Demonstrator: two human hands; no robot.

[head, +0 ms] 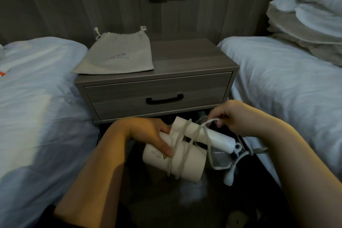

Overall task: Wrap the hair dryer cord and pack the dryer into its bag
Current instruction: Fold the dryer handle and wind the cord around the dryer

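**A:** How far along is the wrapping?

**B:** Partway, it seems. The left hand point(148, 135) is clamped on the white hair dryer point(175, 155), held low in front of the nightstand point(185, 61), between two beds. A few loose turns of cord point(187, 140) cross its body and folded handle.

**A:** And the other hand?

**B:** The right hand point(235, 116) has its fingers pinched together on a loop of cord above the handle. A length of cord and the plug point(229, 177) hang free below.

**A:** The bag?

**B:** The bag point(118, 55) lies flat and unfilled at the nightstand's back left corner. Packing is not yet begun.
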